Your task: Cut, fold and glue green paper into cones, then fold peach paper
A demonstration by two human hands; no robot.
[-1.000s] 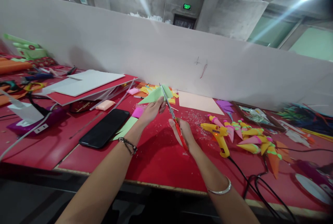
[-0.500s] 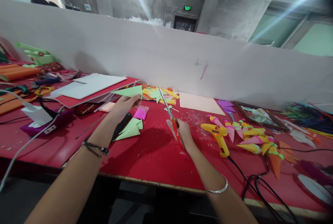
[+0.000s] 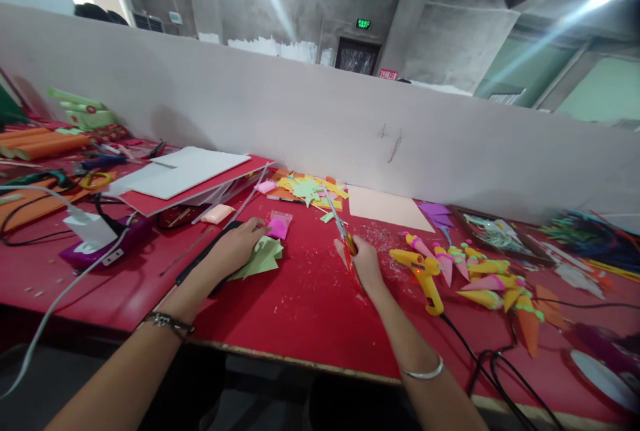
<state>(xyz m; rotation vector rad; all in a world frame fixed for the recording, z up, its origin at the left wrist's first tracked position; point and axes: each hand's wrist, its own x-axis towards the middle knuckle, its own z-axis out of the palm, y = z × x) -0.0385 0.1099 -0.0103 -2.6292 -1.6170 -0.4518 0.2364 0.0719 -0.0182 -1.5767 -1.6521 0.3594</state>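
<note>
Your left hand (image 3: 239, 247), grip unclear, could scatter the paper (image 3: 263, 260) if dragged, while your right hand (image 3: 369, 265) clasps scissors (image 3: 340, 223).

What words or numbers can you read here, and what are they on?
"EXIT", on the green sign; the characters above it are too blurred to read.
Red sign in the background: too small to read.
Yellow glue gun: any lettering is too small to read.

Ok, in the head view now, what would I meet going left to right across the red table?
White charger, green paper pile, scissors, yellow glue gun, orange cone, white disc.
</note>
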